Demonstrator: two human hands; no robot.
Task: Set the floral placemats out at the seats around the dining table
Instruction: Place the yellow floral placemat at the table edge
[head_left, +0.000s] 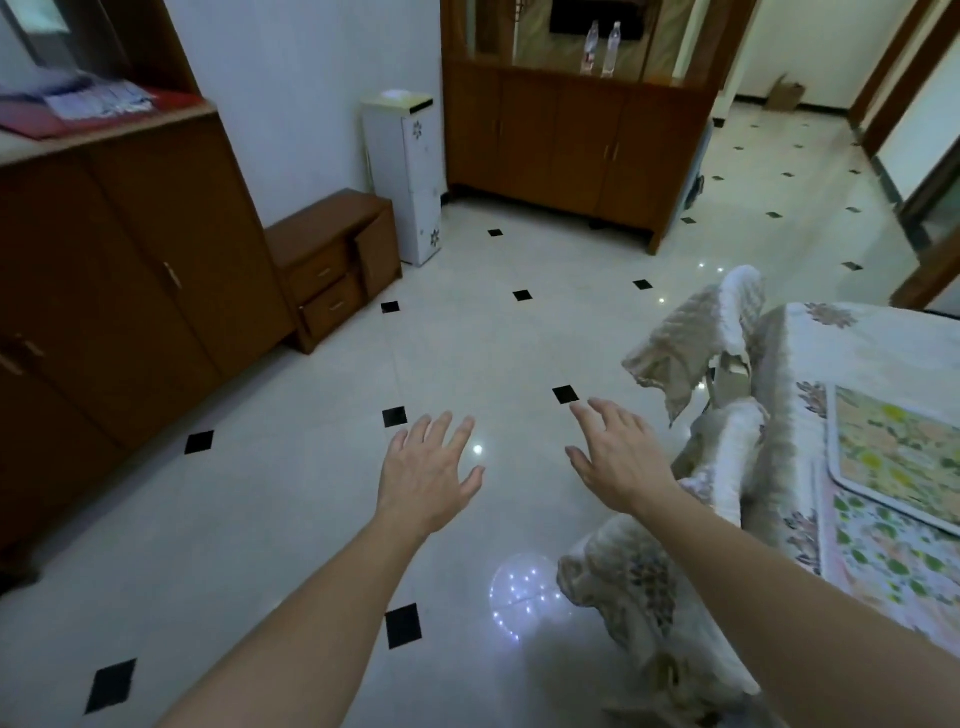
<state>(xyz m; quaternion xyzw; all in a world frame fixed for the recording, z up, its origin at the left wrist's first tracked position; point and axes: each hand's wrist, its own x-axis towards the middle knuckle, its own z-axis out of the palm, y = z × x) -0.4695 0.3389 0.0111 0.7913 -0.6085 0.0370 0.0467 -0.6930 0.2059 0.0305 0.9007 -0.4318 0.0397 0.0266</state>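
Two floral placemats lie on the dining table (852, 338) at the right edge of the view: one with a white border (898, 452) overlaps a second with green leaves (883, 551) nearer to me. The table wears a pale flowered cloth. My left hand (428, 470) and my right hand (615, 457) are both stretched out over the tiled floor, fingers spread, holding nothing. They hover left of the table and touch neither placemat.
Two chairs with quilted covers (696, 338) (639, 597) stand along the table's left side. A tall wooden cabinet (104, 270) and a low drawer unit (332, 265) line the left wall. A white water dispenser (408, 176) and another cabinet (571, 140) stand at the back.
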